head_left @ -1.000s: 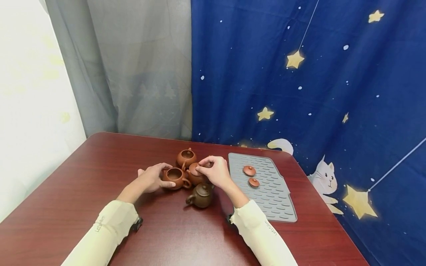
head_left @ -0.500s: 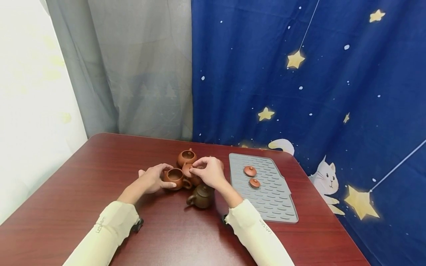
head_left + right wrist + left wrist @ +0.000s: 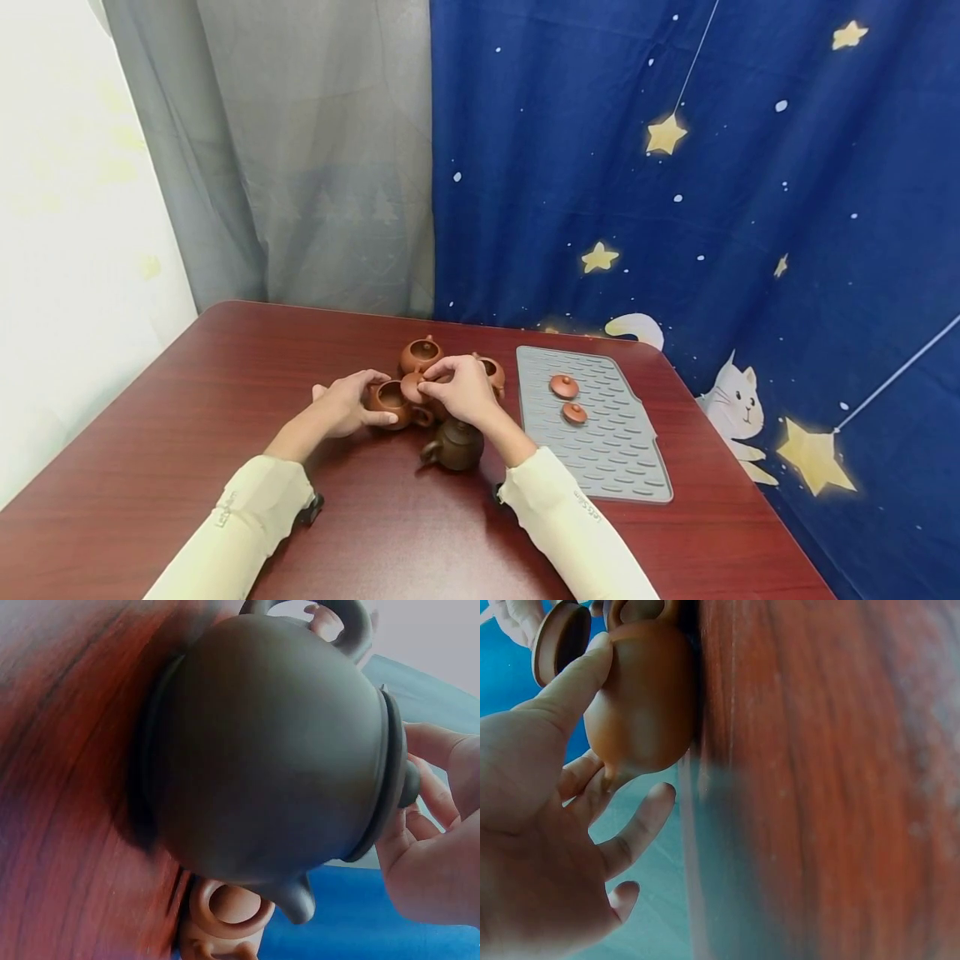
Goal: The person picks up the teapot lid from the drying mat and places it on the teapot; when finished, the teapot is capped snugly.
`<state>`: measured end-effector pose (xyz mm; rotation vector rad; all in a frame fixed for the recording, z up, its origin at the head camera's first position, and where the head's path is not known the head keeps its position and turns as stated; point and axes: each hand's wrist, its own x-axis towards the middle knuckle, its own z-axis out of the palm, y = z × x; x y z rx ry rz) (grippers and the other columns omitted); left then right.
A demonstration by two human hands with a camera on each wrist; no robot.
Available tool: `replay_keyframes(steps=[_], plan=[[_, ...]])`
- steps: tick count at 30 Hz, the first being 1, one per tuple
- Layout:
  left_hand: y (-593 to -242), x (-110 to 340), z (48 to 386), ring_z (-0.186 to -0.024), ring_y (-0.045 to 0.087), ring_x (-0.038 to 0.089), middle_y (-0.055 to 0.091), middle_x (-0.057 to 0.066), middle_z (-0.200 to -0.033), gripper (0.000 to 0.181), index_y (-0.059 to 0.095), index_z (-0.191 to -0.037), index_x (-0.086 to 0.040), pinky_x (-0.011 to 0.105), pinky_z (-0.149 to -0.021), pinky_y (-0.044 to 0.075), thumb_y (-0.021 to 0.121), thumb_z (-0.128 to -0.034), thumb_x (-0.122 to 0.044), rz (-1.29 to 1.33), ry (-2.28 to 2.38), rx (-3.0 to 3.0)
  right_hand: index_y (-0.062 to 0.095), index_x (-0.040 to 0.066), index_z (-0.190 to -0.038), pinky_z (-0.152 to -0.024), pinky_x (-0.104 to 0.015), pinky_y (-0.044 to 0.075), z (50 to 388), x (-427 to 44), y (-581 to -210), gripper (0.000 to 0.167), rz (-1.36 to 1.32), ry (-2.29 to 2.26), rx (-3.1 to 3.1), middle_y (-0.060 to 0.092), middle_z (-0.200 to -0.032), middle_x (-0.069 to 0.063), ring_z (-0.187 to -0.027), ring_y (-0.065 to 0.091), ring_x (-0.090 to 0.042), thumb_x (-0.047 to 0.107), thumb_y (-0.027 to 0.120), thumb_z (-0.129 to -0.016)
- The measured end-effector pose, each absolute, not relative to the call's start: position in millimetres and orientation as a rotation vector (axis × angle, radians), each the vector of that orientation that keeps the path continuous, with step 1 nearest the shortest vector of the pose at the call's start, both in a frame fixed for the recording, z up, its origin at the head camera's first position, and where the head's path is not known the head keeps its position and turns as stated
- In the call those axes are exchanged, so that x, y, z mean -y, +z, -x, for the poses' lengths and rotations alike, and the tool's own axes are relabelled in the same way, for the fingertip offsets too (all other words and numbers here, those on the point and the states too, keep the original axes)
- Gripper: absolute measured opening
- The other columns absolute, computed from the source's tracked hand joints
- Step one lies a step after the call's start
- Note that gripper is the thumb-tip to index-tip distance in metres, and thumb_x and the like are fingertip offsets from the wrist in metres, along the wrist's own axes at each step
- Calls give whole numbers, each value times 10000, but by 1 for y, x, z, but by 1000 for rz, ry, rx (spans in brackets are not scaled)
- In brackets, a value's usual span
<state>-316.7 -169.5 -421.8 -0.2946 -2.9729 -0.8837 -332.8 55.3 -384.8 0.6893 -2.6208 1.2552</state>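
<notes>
In the head view, my left hand (image 3: 345,406) grips the pot (image 3: 394,407) as before, thumb at its 7 o'clock, and my right hand (image 3: 467,392) pinches a lid (image 3: 412,387) by the top; a second ago the lid was further toward 3 o'clock, and now it hangs at the pot's 2 o'clock. That shift uncovers another pot (image 3: 495,377), beyond my right knuckles. Both sleeves (image 3: 258,504) carry blurred lettering like "LetsSlim". In the left wrist view, my thumb presses near the rim, my last two fingers spread, the lid tilted at 11 o'clock. In the right wrist view, my hand is at 3 o'clock, its pinch hidden behind the dark pot (image 3: 270,742).
</notes>
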Motion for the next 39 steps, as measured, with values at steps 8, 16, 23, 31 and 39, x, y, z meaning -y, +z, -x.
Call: replay_keyframes(steps=[8, 16, 23, 31, 39], plan=[[-422, 170, 316, -1174, 573, 330, 620, 98, -1314, 728, 572, -1336, -168, 508, -792, 277, 817, -750, -525, 312, -897, 2956, 775, 132, -848, -590, -199, 502, 330, -48, -384, 60, -663, 1243, 2643, 732, -826, 43, -656, 632, 0, 159, 818, -817], [-422, 169, 316, -1192, 567, 331, 607, 97, -1341, 739, 563, -1353, -170, 488, -783, 275, 818, -752, -516, 318, -892, 2956, 779, 149, -867, -639, -190, 510, 330, -44, -384, 67, -674, 1220, 2651, 729, -843, 86, -708, 647, -3, 175, 818, -819], [-420, 170, 314, -1223, 541, 363, 584, 129, -1361, 753, 545, -1363, -136, 556, -835, 291, 807, -768, -516, 315, -891, 2974, 779, 184, -845, -652, -183, 496, 331, -37, -386, 83, -674, 1094, 2650, 724, -803, 117, -717, 629, 28, 220, 837, -797], [-422, 170, 316, -1221, 545, 354, 586, 122, -1360, 776, 543, -1367, -138, 533, -816, 290, 802, -759, -544, 302, -886, 2979, 773, 210, -824, -632, -196, 468, 333, -30, -387, 85, -654, 1046, 2665, 701, -767, 155, -708, 608, 16, 246, 841, -788], [-422, 170, 317, -1231, 537, 353, 583, 122, -1363, 777, 541, -1363, -139, 547, -837, 288, 794, -760, -560, 292, -900, 2990, 770, 230, -823, -587, -203, 458, 336, -26, -391, 87, -659, 1046, 2681, 692, -743, 153, -664, 592, 7, 271, 839, -792]])
